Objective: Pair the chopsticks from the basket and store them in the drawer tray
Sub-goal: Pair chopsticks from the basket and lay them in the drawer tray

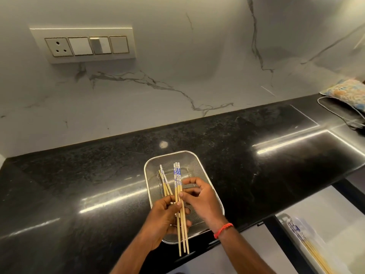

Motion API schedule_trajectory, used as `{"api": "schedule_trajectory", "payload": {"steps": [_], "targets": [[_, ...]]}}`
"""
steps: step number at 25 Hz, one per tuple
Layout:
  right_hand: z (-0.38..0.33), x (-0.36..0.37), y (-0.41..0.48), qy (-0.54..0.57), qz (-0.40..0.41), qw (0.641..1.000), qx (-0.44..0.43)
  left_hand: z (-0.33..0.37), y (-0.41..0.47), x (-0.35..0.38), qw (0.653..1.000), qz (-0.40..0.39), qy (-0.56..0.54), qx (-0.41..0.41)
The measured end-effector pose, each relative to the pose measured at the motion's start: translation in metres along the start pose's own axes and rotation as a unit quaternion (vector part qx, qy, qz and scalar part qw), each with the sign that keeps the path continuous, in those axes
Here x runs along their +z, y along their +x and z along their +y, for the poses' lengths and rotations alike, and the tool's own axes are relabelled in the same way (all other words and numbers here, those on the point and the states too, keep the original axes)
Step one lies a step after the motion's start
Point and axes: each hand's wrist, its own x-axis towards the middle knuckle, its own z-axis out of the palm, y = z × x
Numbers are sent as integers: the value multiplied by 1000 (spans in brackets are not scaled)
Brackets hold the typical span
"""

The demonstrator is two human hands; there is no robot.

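A steel mesh basket [199, 165] stands on the black counter near its front edge. Over it my left hand [164, 220] grips a bunch of wooden chopsticks [182, 230] with blue-and-white patterned tops, their thin ends pointing toward me. My right hand [199, 196] pinches the same bunch from the right with thumb and forefinger. Two more chopsticks [164, 179] lean to the left, their lower ends hidden behind my left hand. At the lower right an open drawer holds a tray [316, 230] with several chopsticks [314, 252] lying in it.
The glossy black counter [98, 184] runs left to right below a marble wall with a switch panel [85, 44]. A patterned cloth [347, 90] and a thin cable [335, 111] lie at the far right. The drawer's dark edge [280, 234] juts out below the counter.
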Motion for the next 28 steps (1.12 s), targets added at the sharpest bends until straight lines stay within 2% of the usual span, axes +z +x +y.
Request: {"api": "schedule_trajectory", "payload": {"steps": [9,13,28], "targets": [[14,-45,-18,137,56,987,54,-10,22,34,994,-87,68,-21],[21,-59,-21,143,84,985,56,-8,27,50,990,-109,86,-19],[51,-137,-40,146,95,984,44,-20,43,133,981,-118,154,0]]}}
